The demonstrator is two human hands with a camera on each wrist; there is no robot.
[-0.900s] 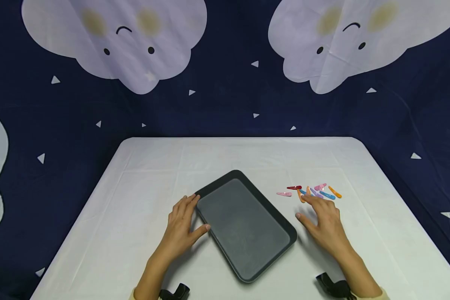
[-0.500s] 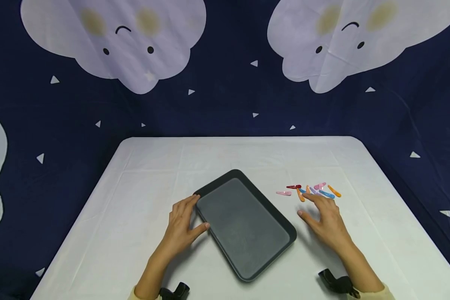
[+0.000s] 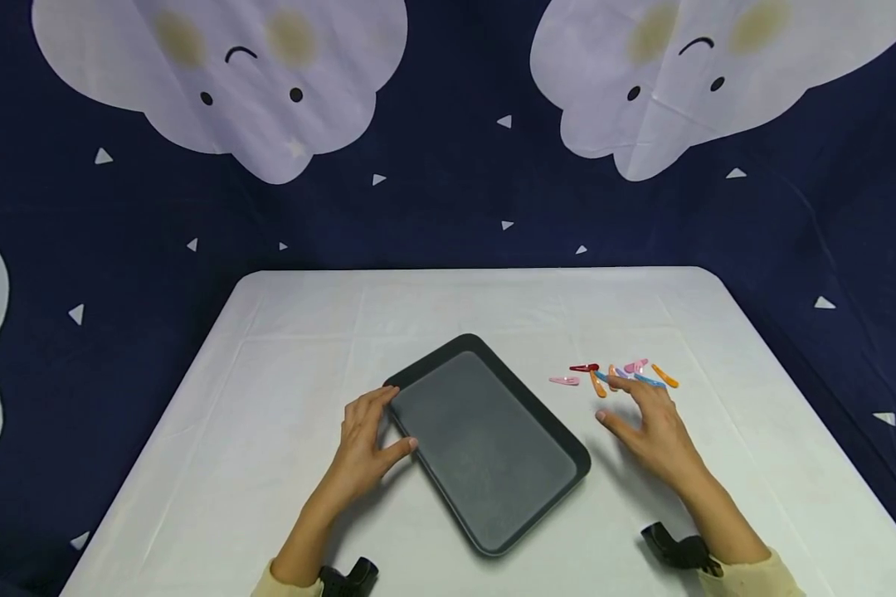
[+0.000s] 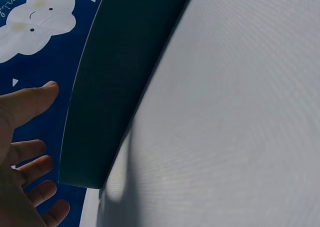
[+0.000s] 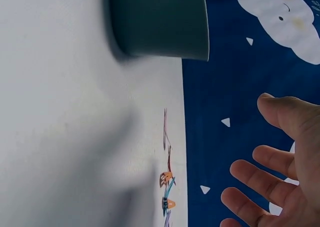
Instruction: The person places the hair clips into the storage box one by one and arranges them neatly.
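A dark grey rectangular baking tray [image 3: 493,448] lies at a slant on the white table. Beside its left edge is my left hand [image 3: 366,439], thumb and fingers spread; whether the fingertips touch the rim I cannot tell. In the left wrist view, the fingers [image 4: 35,167] are loosely bent beside the tray's side wall [image 4: 120,87]. My right hand [image 3: 653,427] hovers just in front of several small coloured snap hair clips [image 3: 597,383], holding nothing. Its fingertips partly hide some clips in the head view. The right wrist view shows the clips [image 5: 167,177] flat on the table, below the relaxed fingers.
A white cloth covers the table [image 3: 306,332]. Behind it hangs a dark blue backdrop [image 3: 448,207] with white clouds and small triangles. A black wrist camera [image 3: 349,578] sits by the left wrist and another black camera [image 3: 675,547] by the right.
My right hand has drifted slightly to the right, its thumb moving a little away from the tray. The left hand stays by the tray, and the head view has shifted slightly.
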